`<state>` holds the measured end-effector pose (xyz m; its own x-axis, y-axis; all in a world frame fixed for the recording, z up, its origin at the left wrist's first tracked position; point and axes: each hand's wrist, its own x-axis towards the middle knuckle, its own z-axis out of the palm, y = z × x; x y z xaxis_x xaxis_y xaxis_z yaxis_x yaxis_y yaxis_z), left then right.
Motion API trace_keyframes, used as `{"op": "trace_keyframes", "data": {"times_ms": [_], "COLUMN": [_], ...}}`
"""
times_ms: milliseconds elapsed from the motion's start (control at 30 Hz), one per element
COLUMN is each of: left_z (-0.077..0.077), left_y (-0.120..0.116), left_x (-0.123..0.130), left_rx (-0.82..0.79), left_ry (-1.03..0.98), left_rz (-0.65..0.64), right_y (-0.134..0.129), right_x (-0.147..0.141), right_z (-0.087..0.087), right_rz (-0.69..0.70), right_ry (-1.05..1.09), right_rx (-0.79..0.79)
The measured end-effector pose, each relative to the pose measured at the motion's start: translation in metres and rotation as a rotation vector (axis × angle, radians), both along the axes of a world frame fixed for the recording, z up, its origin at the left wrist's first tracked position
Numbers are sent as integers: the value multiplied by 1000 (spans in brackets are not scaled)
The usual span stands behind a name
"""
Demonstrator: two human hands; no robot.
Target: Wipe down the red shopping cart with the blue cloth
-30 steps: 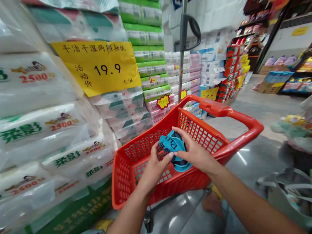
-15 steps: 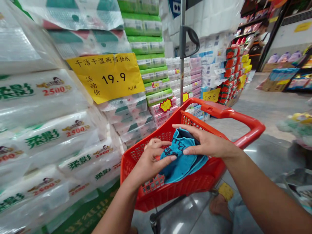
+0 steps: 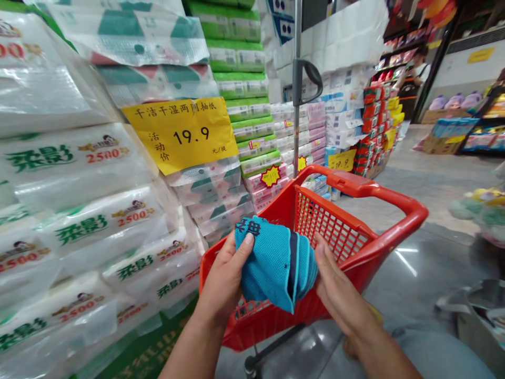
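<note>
A folded teal-blue mesh cloth (image 3: pixel 274 266) with a dark stripe and dark printed characters is held up between my hands, above a red plastic shopping cart basket (image 3: pixel 339 226). My left hand (image 3: pixel 223 281) grips its left side, with the thumb on top. My right hand (image 3: pixel 335 295) presses against its right edge, fingers pointing up. Both hands are over the basket's interior, and the cloth hides part of its mesh wall.
Plastic-wrapped tissue packs (image 3: pixel 79 173) are stacked high close on the left, with a yellow price sign (image 3: pixel 181 134) reading 19.9. A metal pole (image 3: pixel 298 89) rises behind the basket. Shelves and a distant person (image 3: pixel 414 73) stand at the back; a grey bag (image 3: pixel 477 321) sits low right.
The cloth has risen out of the basket and is now held up and folded, its dark stripe showing. My right hand has shifted from on top of it to its side.
</note>
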<state>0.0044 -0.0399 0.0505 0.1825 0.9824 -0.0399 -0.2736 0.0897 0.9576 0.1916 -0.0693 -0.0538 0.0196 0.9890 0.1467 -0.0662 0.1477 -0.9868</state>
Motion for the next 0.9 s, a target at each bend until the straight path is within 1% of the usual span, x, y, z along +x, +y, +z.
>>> {"op": "trace_keyframes", "data": {"times_ms": [67,133,167,233,267,367,433,500,533,567,600,633,667,700,733,767,800,833,867,900], "left_z": [1,0,0,0,0,2,2,1,-1,-4,-7,-10,-15,-19,-24,-30,-35,-39,-43,-46], "left_y": [-2,-4,-6,-9,-11,-13,-10,-5,-1,1,4,5,4,2,-1,-6,-11,-16,-21,-25], "left_x": [-2,-4,-4,-4,-4,-4,-5,-7,-8,-9,-11,-12,-13,-13,-12,-9,-5,0,6,13], "left_rx": [5,14,26,65,91,183,243,282,292,303,315,321,319,302,267,211,141,64,-12,-76], "left_ry": [1,27,47,99,128,244,351,459,499,527,551,574,593,603,591,541,445,314,171,32], "left_rz": [5,-19,-41,-99,-130,-181,-167,-127,-92,-29,60,160,250,300,293,229,132,29,-58,-115], "right_y": [-12,-20,-22,-22,-21,-15,-13,-13,-13,-13,-12,-10,-8,-6,-4,-2,-1,-1,-2,-4], "right_x": [-7,-11,-13,-13,-12,-10,-8,-5,-4,-3,-3,-2,-2,-2,-3,-5,-8,-12,-17,-22], "right_z": [5,16,22,32,35,43,46,48,48,48,48,48,48,49,50,50,51,51,50,48], "right_rz": [-131,-225,-239,-206,-176,-111,-20,137,208,243,228,161,58,-66,-191,-288,-340,-347,-319,-273], "right_ry": [31,-38,-96,-212,-256,-301,-263,-157,-85,-8,59,99,98,61,0,-71,-135,-176,-187,-171], "right_rx": [8,116,181,265,268,183,91,-30,-98,-160,-200,-205,-170,-101,-8,94,187,253,282,276]}}
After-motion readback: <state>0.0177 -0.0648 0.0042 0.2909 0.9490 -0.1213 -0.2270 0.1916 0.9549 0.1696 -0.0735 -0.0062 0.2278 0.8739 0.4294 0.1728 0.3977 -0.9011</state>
